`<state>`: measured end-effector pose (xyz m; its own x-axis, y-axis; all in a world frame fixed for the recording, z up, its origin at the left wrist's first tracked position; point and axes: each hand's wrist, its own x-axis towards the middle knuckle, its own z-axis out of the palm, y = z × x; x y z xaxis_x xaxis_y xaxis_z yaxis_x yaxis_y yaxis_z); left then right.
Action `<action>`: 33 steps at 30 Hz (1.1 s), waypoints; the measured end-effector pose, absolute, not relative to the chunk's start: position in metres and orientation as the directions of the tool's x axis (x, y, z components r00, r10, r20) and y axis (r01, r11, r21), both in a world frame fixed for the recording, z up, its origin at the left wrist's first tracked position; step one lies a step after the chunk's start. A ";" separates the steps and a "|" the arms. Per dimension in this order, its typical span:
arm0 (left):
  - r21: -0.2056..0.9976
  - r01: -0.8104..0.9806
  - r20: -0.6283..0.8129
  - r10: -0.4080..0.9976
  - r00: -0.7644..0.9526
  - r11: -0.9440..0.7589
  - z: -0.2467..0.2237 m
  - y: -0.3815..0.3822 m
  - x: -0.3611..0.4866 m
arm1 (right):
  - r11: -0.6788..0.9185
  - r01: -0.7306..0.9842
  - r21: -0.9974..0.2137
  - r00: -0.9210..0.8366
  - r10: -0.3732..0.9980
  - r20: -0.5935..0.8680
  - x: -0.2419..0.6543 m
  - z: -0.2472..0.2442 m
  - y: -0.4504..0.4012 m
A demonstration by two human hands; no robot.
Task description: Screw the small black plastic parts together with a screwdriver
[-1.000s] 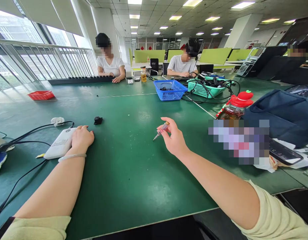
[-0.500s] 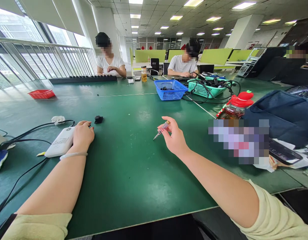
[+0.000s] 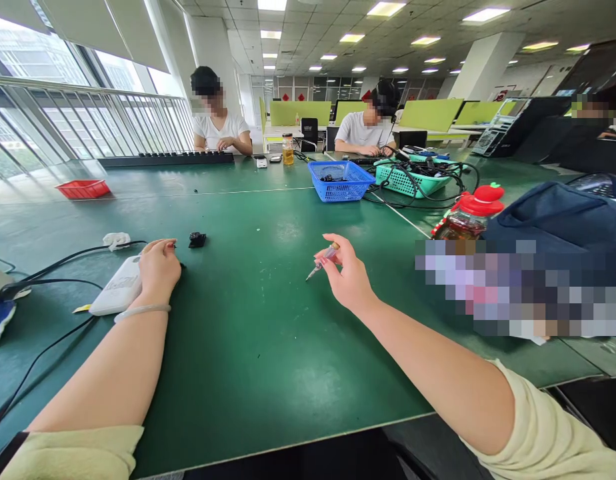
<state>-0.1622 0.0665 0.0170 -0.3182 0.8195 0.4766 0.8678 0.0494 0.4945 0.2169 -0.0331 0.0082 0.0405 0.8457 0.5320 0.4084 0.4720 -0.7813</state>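
Note:
My right hand (image 3: 347,275) is closed round a small screwdriver (image 3: 322,261) with a clear pinkish handle, its thin tip pointing down and left over the green table (image 3: 268,373). At the left, my left hand (image 3: 159,267) has its fingers drawn together beside a white power bank (image 3: 119,287). A tiny dark bit shows at its fingertips, too small to name. Just right of that hand and a little farther off lies a small black part (image 3: 197,239).
Black cables and a crumpled tissue (image 3: 117,241) lie left. Farther off are a red tray (image 3: 83,189), a blue basket (image 3: 341,181) and a green basket (image 3: 413,179) of cables. A red-lidded jar (image 3: 469,212) and dark bag (image 3: 563,220) stand right. Two people sit opposite.
My left hand has shifted slightly left and its fingers have turned upward. My right hand and the screwdriver have hardly moved.

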 end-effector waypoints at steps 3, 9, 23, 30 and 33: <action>0.540 0.837 0.499 0.768 -0.402 0.087 0.020 0.064 -0.166 | 0.478 0.408 -0.778 0.034 0.843 0.537 0.217 0.008 -0.033; 0.684 0.722 0.471 0.693 -0.546 0.104 0.027 0.058 -0.166 | 0.479 0.406 -0.778 0.032 0.843 0.536 0.216 0.007 -0.033; 0.334 0.923 0.334 0.891 -0.308 0.194 0.043 0.050 -0.172 | 0.486 0.424 -0.764 0.027 0.836 0.547 0.216 0.008 -0.034; 0.202 0.957 0.261 0.930 -0.257 0.208 0.042 0.051 -0.170 | 0.479 0.423 -0.769 0.030 0.841 0.540 0.216 0.009 -0.034; 0.179 0.966 0.276 0.933 -0.233 0.189 0.040 0.052 -0.170 | 0.476 0.424 -0.771 0.030 0.843 0.537 0.216 0.009 -0.034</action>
